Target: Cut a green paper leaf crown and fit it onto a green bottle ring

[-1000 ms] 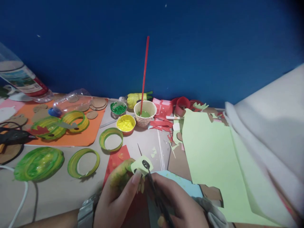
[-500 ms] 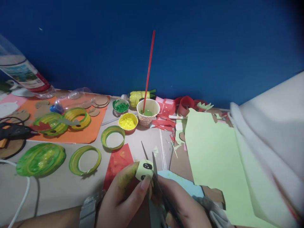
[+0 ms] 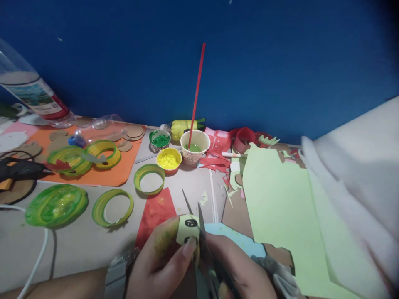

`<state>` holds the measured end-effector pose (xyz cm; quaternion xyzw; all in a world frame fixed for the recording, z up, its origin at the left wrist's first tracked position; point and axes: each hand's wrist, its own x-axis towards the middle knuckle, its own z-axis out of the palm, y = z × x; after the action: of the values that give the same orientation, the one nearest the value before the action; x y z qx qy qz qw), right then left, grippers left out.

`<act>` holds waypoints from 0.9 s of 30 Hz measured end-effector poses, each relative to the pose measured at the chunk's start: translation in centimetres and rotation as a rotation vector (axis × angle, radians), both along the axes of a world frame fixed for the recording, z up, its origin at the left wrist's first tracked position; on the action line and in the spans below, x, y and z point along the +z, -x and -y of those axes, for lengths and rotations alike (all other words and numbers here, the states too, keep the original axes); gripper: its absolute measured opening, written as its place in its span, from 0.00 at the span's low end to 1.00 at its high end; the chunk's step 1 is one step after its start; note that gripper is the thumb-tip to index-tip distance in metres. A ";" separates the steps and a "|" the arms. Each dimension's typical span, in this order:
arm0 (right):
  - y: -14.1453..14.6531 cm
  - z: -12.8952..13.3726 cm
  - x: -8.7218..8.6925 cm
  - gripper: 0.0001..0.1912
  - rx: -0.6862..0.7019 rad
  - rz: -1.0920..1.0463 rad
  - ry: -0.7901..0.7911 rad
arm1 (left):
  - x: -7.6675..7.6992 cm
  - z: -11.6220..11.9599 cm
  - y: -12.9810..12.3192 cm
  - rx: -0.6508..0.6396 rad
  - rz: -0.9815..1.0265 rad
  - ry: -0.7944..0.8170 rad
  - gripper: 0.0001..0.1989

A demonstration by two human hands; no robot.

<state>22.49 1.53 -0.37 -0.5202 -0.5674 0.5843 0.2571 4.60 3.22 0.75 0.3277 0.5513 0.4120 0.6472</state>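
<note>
Between thumb and fingers my left hand (image 3: 162, 257) pinches a small pale green paper piece (image 3: 184, 231) that bears two black oval drawings, the lower one partly under the thumb. Black scissors (image 3: 202, 232) are gripped in my right hand (image 3: 240, 265), their blades parted and pointing up and away, with one blade along the right edge of the paper piece. The handles are mostly hidden by the fingers. Beyond the left hand lies a red paper strip (image 3: 158, 207). Small green scraps (image 3: 204, 197) rest on the table past the blade tips.
Paint cups, yellow (image 3: 168, 160) and green (image 3: 159, 140), stand beside a paper cup (image 3: 195, 155) holding a red stick. Painted rings (image 3: 112, 207) lie left. A large green sheet (image 3: 277, 195) spreads right. A glue gun (image 3: 23, 169) and a tilted bottle (image 3: 37, 95) are far left.
The paper piece has turned slightly and shifted a little down and left, with the scissors' blades moving along slightly. Both hands keep their holds. The view has shifted a little.
</note>
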 end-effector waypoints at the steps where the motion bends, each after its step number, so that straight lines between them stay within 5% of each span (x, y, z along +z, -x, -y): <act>1: 0.0 -0.2 0.2 0.31 0.012 0.008 -0.004 | 0.0 0.0 0.0 0.004 -0.001 0.004 0.16; 9: 1.1 -2.9 2.1 0.23 0.211 0.066 -0.080 | -0.6 0.2 0.2 -0.030 -0.021 -0.046 0.16; 20: -0.3 0.1 -3.1 0.44 0.138 0.081 -0.254 | -0.7 0.9 0.6 0.055 0.042 0.027 0.18; 27: 0.1 -0.7 -2.5 0.43 0.203 0.101 -0.207 | -1.5 0.8 0.3 0.027 0.116 0.015 0.15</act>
<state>22.39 2.23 -2.91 -0.4597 -0.6865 0.5186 0.2201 4.27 2.41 -0.75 0.2911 0.5203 0.4347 0.6750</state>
